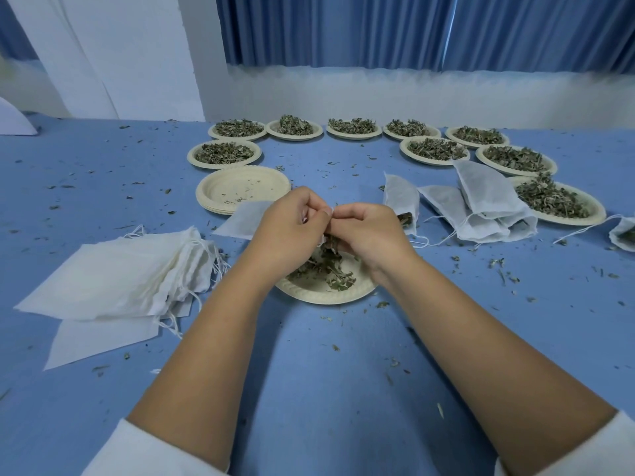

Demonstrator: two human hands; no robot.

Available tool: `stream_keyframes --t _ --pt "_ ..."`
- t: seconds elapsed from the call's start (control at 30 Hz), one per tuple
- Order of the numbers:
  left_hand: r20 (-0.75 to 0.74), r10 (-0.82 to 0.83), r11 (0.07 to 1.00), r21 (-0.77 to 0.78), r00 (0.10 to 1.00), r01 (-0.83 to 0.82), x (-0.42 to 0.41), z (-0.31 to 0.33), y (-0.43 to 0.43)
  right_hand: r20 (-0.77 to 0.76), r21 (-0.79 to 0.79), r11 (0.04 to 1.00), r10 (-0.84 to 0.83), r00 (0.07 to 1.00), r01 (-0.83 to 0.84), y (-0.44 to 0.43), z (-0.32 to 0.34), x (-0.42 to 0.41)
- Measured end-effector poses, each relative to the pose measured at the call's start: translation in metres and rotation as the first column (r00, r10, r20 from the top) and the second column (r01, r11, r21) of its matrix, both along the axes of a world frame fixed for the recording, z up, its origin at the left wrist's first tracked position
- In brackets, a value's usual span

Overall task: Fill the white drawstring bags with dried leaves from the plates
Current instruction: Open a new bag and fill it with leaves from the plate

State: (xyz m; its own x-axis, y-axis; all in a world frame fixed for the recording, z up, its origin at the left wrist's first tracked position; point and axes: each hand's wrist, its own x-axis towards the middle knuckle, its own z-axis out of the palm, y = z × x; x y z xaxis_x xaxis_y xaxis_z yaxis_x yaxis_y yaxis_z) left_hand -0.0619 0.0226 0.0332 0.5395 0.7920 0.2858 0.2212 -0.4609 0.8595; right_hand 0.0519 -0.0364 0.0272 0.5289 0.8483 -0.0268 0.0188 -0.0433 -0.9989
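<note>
Filling step: the left hand point(292, 223) and right hand point(366, 230), fingers curled, pinch the mouth of a white fabric drawstring bag point(240, 218) above a pale round paper plate point(326, 294) of dried green leaves point(331, 267) on the blue worktop point(309, 372); the next move likely needs more leaves pushed in

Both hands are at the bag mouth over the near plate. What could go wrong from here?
The left hand and right hand pinch the bag over the near plate; leaves could slip past its rim onto the blue cloth, already littered with crumbs. The left forearm passes close to the stack of empty bags; it might snag their loose strings.
</note>
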Motion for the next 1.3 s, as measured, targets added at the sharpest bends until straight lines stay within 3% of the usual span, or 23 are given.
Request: stream_keyframes --t 0.17,0.3,0.6,0.73,0.83,1.1,1.2,1.3 --pt "0.105 0.102 0.991 -0.095 0.989 -0.092 -0.003 0.002 0.005 -0.211 0.07 0.99 0.136 0.968 -0.124 0.001 0.009 0.008" --pt "0.127 0.114 0.987 -0.124 0.985 -0.098 -0.004 0.004 0.006 -0.176 0.084 0.986 0.156 0.972 -0.143 0.0 0.006 0.008" --pt "0.102 0.012 0.989 -0.15 0.995 0.004 -0.004 0.005 0.004 -0.3 0.085 0.994 0.097 0.949 -0.075 0.004 -0.005 0.008" --pt "0.123 -0.019 0.988 -0.153 0.992 0.038 -0.005 0.006 0.003 -0.284 -0.022 0.983 0.166 0.944 -0.18 0.006 -0.004 0.011" --pt "0.143 -0.035 0.985 -0.162 0.989 0.058 -0.005 0.007 0.001 -0.384 0.076 0.961 0.276 0.881 -0.268 0.006 -0.002 0.009" --pt "0.054 -0.184 0.978 -0.09 0.981 0.189 -0.004 0.007 -0.005 -0.211 0.057 0.989 0.147 0.966 -0.138 0.004 -0.008 0.005" --pt "0.045 -0.114 0.992 -0.045 0.992 0.116 -0.002 0.004 -0.002 -0.212 0.071 0.992 0.121 0.97 -0.108 0.005 -0.007 0.003" --pt "0.079 0.0 1.0 -0.024 0.997 0.002 -0.002 0.001 0.004 -0.383 0.06 0.982 0.186 0.905 -0.176 0.002 0.002 0.006"
